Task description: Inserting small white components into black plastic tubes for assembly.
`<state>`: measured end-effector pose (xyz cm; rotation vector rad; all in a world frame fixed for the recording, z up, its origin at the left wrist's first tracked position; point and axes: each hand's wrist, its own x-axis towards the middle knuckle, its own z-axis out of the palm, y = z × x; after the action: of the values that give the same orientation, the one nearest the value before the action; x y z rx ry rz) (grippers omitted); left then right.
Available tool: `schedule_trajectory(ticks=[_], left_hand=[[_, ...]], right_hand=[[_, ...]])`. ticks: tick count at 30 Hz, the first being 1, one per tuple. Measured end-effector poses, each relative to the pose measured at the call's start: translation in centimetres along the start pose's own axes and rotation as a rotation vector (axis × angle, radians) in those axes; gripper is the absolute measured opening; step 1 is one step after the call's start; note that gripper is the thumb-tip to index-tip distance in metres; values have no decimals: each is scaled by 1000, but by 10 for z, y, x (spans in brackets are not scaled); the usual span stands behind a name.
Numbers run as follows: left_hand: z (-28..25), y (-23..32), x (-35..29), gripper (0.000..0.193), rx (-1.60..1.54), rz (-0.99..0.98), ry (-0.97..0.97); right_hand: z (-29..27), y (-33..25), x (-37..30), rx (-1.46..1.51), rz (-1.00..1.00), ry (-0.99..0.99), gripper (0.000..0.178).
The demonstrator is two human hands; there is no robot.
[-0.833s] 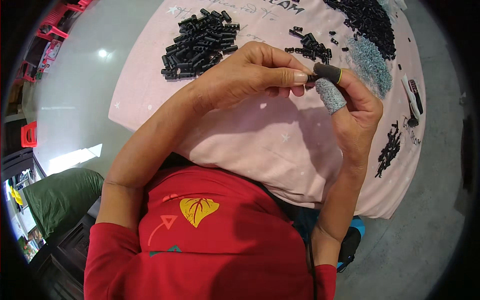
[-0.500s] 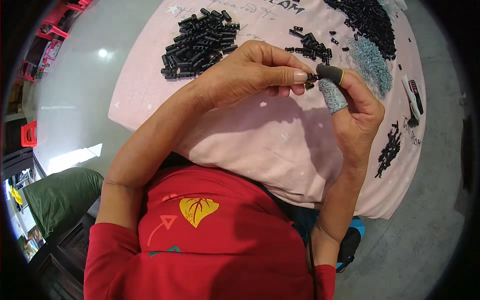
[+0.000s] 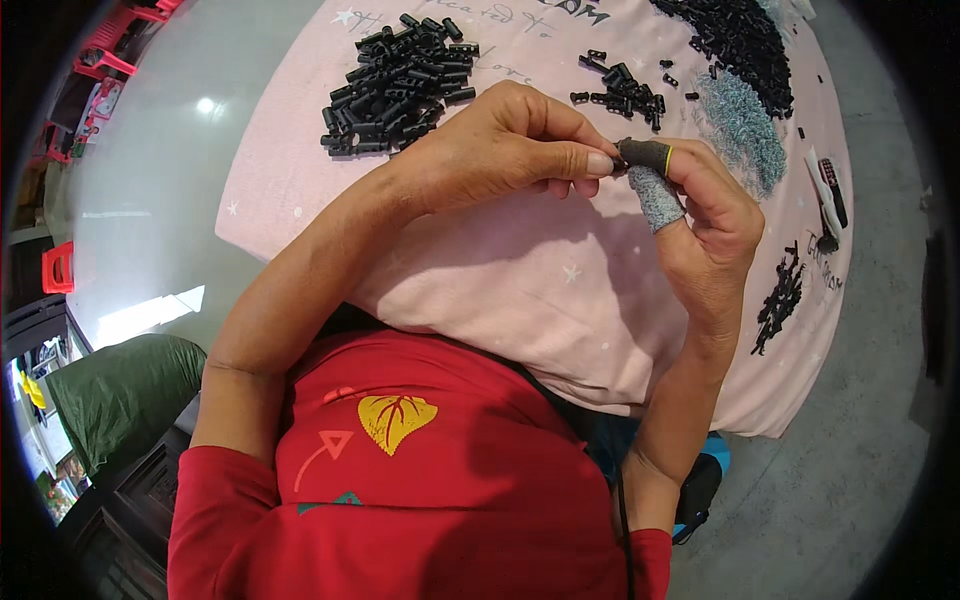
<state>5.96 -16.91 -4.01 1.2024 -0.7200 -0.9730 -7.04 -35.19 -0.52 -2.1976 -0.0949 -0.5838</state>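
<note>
Small black part, barely visible, pinched between the fingertips of both hands above the pink cloth, near its middle. Its shape cannot be made out; the fingers hide most of it.

Left hand: knuckles up, fingers curled, thumb and forefinger pressed together on the part from the left. Forearm bare, running down and left to a red sleeve.

Right hand: palm turned toward the left hand, thumb and forefinger closed on the same part from the right. Forefinger wears a dark finger cot with a yellow edge; thumb wears a grey knitted finger cot. Other fingers folded loosely. Forearm rises nearly straight from the lower edge.

Fingertips of the two hands touch at the part.

Around, on the cloth-covered worktop:
- heap of black cylindrical pieces, beyond the left hand, well apart from it
- smaller scatter of black pieces, just beyond the fingertips
- large dark pile at the far right edge
- pile of grey-blue small metal parts, just right of the right forefinger
- loose black bits right of the right wrist
- a small tool near the right edge of the cloth

Red shirt with a yellow leaf print fills the lower view. Grey floor on the left; red stool at the far left.
</note>
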Motion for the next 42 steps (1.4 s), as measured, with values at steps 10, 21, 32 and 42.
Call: schedule_trajectory(ticks=[10, 21, 32, 42], left_hand=[[0, 1, 0, 21, 63, -18, -1], [2, 4, 3, 24, -25, 51, -3], [-3, 4, -1, 24, -122, 15, -45], [-1, 2, -2, 23, -11, 69, -13]], right_hand=[[1, -2, 1, 16, 17, -45, 24], [6, -1, -1, 211, 69, 67, 23], [4, -2, -1, 326, 111, -7, 25], [1, 0, -2, 418, 352, -20, 26]])
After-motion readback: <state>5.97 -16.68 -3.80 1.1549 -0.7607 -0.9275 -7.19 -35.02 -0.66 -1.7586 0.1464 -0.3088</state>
